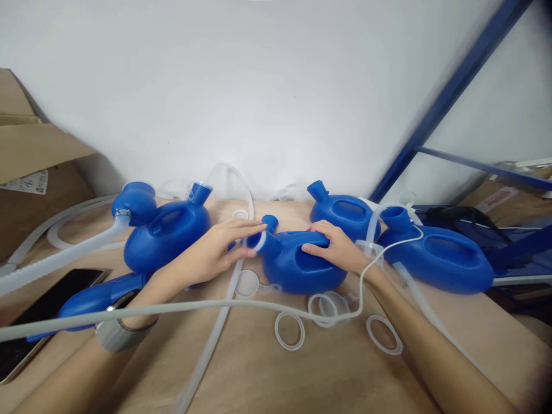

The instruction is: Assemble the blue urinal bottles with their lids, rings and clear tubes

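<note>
A blue plastic urinal bottle (302, 276) lies on the table in front of me, its angled neck pointing left. My right hand (330, 244) wraps over its handle, thumb at the handle opening. At the bottle's mouth, my left hand (224, 244) closes its thumb and fingers around a white ring (259, 241) seated on the rim. Just behind that neck stands a small blue spout (270, 221), partly hidden. Loose translucent rings (290, 331) and a clear cap (247, 283) lie in front of the bottle.
More blue bottles stand left (172, 236), behind (345, 210) and right (448, 259). A pale cord (194, 307) crosses in front of my forearms. Clear tubing (211, 345), a corrugated hose (64, 259), a phone (56, 299), a cardboard box (38, 149) and a blue metal frame (452, 98) surround the area.
</note>
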### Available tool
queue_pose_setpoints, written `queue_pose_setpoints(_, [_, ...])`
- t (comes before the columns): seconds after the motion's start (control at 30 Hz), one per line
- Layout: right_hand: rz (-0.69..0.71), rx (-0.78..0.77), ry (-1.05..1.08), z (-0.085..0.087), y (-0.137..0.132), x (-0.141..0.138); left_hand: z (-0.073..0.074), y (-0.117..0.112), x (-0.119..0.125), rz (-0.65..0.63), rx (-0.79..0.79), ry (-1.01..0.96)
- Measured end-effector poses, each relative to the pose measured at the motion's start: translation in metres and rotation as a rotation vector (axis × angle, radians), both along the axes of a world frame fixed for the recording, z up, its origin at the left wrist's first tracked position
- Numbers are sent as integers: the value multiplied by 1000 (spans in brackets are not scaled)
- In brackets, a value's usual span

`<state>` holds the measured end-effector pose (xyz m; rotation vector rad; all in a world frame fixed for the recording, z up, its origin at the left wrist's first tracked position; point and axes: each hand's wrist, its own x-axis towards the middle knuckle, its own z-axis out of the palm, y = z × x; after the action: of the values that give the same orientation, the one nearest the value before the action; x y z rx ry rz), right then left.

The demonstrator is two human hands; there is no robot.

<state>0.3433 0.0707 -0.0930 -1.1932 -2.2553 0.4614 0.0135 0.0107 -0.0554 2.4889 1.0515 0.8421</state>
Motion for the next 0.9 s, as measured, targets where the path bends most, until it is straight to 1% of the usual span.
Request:
queue_pose_setpoints(0.07, [1,0,-6,0,0,0,3,3,-1,-3,1,13])
queue_pose_setpoints(0.2, [9,3,7,0,1,0,13,10,-2,2,-4,100])
queue_pose_setpoints(0.3, [16,16,13,-1,0,1,16,11,-4,-12,-2,133])
queue_pose_setpoints(0.43, [31,44,10,-1,0,1,13,10,-7,-70,1,122])
queue_pose_setpoints(0.6, [20,50,5,-2,0,2,9,9,-9,-135,93,124])
queue_pose_setpoints(0.7, [14,47,-4,-2,0,2,9,9,-7,-161,121,119])
queue_pose_setpoints(0.8, [7,35,-2,-3,0,2,9,10,-5,-152,129,119])
queue_pose_setpoints(0.9, [3,25,-1,-3,0,2,10,10,-4,-83,113,137])
